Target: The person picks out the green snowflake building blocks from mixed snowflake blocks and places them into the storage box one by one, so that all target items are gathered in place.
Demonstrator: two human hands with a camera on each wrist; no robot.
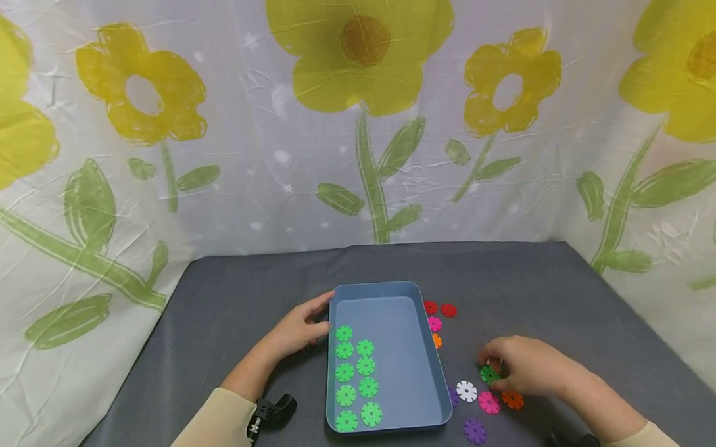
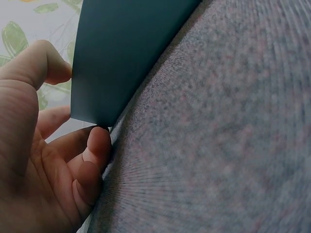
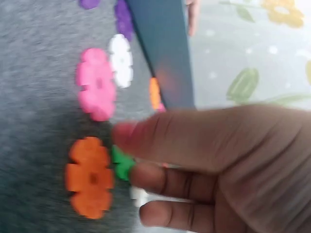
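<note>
In the head view, my left hand [image 1: 299, 327] holds the left side of a grey-blue tray [image 1: 404, 353]. The left wrist view shows the left hand's fingers [image 2: 99, 141] bent at the tray's corner [image 2: 97, 87]. Several light green notched discs [image 1: 368, 387] lie inside the tray in two columns on its left. Right of the tray, my right hand [image 1: 531, 363] is low over the table, its thumb and finger at opposite edges of a green notched disc [image 1: 490, 375]. In the right wrist view, the thumb and fingers partly hide that green disc [image 3: 122, 164].
Beside the right hand lie an orange disc [image 1: 513, 399], a pink disc [image 1: 489, 402], a white disc [image 1: 466, 391] and a purple disc [image 1: 474, 431]. Red discs [image 1: 448, 310] lie farther back by the tray's right wall. Flower-print cloth [image 1: 243, 155] surrounds the dark grey table [image 1: 265, 279].
</note>
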